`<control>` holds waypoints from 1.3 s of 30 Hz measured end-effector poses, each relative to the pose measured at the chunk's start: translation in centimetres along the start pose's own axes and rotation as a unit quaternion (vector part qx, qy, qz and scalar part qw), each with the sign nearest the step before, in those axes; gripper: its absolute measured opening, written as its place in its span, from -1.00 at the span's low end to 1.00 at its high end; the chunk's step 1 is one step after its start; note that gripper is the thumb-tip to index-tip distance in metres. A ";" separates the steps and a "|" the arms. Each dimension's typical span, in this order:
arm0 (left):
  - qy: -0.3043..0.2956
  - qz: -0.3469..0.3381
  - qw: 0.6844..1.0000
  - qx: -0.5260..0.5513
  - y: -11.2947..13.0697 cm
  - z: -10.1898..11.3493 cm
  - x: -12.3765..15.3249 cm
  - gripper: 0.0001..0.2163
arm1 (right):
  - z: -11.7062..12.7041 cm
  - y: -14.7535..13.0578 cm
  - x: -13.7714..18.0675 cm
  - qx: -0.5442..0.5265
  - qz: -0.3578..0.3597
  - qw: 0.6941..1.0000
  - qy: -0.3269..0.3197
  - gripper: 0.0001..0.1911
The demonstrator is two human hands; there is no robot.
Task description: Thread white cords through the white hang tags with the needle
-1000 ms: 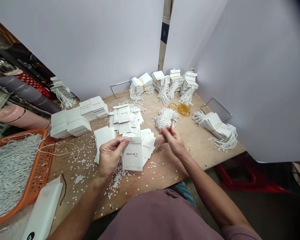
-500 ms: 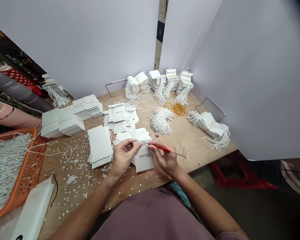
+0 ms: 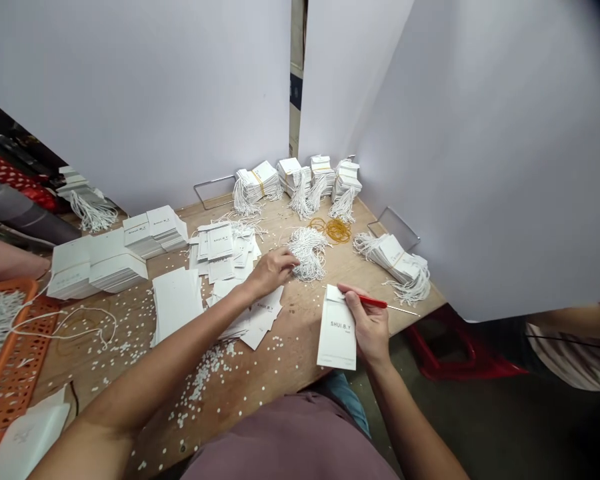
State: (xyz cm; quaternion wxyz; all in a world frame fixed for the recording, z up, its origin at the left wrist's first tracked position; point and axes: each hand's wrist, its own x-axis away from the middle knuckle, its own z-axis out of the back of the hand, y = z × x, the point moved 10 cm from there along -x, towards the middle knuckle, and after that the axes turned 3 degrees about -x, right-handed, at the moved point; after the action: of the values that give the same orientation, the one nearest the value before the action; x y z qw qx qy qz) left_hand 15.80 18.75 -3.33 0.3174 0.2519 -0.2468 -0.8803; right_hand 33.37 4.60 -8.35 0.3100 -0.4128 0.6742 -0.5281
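The white tag [image 3: 337,343] printed "SHUI.B.Y" is in the right hand [image 3: 371,325], above the near edge of the wooden table [image 3: 293,360], with its printed face up. This hand is closed: the thumb and the fingers pinch the tag at its upper right side, and they hold also a red-handled tool [image 3: 373,301], whose thin metal shaft points to the right. The left hand [image 3: 273,272] is at the left edge of the heap of white strings [image 3: 309,250]; its fingers are bent and nearly together, but I cannot tell if they already have a string. The step in hand seems to be picking one string for this tag. The next move, I judge, calls for separating a single string without pulling its neighbours. Farther away, rubber bands [image 3: 339,231] lie just behind the heap, and banded tag bundles [image 3: 263,180] stand along the back.
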 end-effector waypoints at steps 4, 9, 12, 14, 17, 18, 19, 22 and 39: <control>-0.103 -0.152 0.978 -0.099 0.6 -3.4 -1.7 -0.82 | -0.3 0.1 0.3 0.011 -0.008 1.000 -0.021 -0.76; -0.073 -0.155 0.982 -0.079 1.3 -2.7 -2.4 -0.81 | 0.3 0.9 0.2 -0.015 -0.036 0.999 -0.018 -0.73; 0.048 -0.066 0.995 0.053 1.1 1.3 -3.7 -0.85 | 0.2 0.4 -0.4 -0.033 -0.029 0.999 -0.031 -0.72; 0.076 -0.003 0.986 0.149 0.3 2.9 -4.3 -0.84 | 0.1 -0.2 -0.8 -0.034 -0.023 0.999 -0.033 -0.72; 0.000 -0.009 0.990 0.137 0.2 2.1 -4.5 -0.85 | -0.2 -1.4 -1.5 -0.038 -0.007 0.999 -0.021 -0.72; -0.035 -0.043 0.995 0.088 0.4 1.2 -4.3 -0.86 | -0.3 -1.8 -1.6 -0.038 0.000 0.999 -0.019 -0.72; -0.067 -0.083 0.994 0.030 0.6 0.1 -3.8 -0.87 | -0.5 -2.1 -1.7 -0.037 0.006 0.999 -0.019 -0.72; -0.118 -0.177 0.973 -0.091 0.7 -3.3 -2.1 -0.84 | -0.9 -2.5 -1.6 -0.030 0.013 0.999 -0.032 -0.73; 0.014 -0.061 0.997 0.048 -0.1 0.4 -4.5 -0.81 | 0.1 -1.7 -1.6 -0.045 -0.023 0.999 -0.018 -0.73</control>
State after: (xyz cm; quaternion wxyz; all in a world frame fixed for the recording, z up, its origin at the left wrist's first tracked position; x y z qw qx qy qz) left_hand 18.53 21.98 -1.78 0.2542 0.2938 -0.2682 -0.8816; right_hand 34.63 5.80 -6.76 0.2913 -0.4511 0.6819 -0.4967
